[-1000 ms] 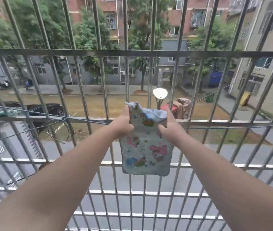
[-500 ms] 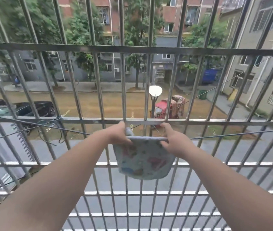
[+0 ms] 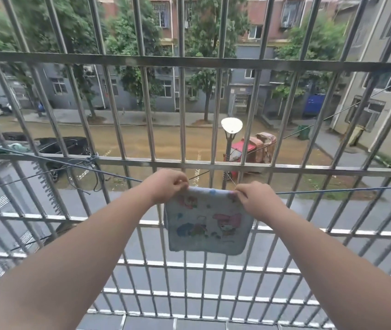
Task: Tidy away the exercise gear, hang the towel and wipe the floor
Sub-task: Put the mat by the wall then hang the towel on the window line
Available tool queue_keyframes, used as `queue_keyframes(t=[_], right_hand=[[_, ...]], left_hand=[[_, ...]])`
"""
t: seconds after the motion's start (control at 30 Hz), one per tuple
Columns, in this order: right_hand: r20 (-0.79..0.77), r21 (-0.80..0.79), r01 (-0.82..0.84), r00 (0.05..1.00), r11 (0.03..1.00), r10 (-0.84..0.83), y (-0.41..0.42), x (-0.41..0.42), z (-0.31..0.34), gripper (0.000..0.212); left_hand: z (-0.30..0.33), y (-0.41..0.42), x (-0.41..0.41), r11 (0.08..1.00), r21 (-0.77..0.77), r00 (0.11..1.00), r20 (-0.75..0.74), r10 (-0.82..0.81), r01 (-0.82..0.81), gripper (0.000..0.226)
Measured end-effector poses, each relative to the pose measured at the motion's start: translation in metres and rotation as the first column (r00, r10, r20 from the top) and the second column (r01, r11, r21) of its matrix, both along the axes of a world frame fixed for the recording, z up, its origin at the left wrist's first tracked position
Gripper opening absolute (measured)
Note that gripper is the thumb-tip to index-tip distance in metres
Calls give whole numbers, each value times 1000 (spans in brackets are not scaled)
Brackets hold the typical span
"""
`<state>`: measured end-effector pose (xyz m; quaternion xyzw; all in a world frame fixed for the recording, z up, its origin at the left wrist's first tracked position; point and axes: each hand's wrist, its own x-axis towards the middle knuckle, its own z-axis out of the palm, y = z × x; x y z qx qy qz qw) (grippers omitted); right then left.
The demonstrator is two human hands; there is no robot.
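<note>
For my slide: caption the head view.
Both hands drape a cartoon-print towel over a blue clothesline.

Metal window bars (image 3: 182, 115) frame a muddy street, a red three-wheeler (image 3: 249, 148), a street lamp (image 3: 231, 125), and a dark car (image 3: 70, 145).

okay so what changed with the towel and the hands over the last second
The towel came down from up against the metal bars and now drapes folded over the blue line, spread wider. The left hand and right hand moved apart to its top corners. Both grips stayed on.
</note>
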<state>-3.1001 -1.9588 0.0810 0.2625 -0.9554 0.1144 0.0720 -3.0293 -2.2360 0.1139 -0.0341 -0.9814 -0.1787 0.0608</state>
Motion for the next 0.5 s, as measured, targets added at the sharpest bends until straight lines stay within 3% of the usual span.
queue_keyframes(t=[0.13, 0.3, 0.4, 0.5], right_hand=[[-12, 85, -30, 999, 996, 32, -2, 9, 7, 32], [101, -153, 58, 994, 987, -43, 10, 20, 5, 21], [-17, 14, 58, 998, 998, -57, 13, 25, 11, 21], [-15, 131, 68, 998, 989, -67, 13, 27, 15, 31]], left_hand=[[1, 18, 13, 998, -30, 995, -79, -58, 56, 33], [3, 24, 24, 996, -91, 994, -107, -19, 9, 30], [3, 22, 33, 984, -163, 994, -96, 51, -66, 24], [0, 22, 39, 963, -240, 991, -94, 99, -119, 29]])
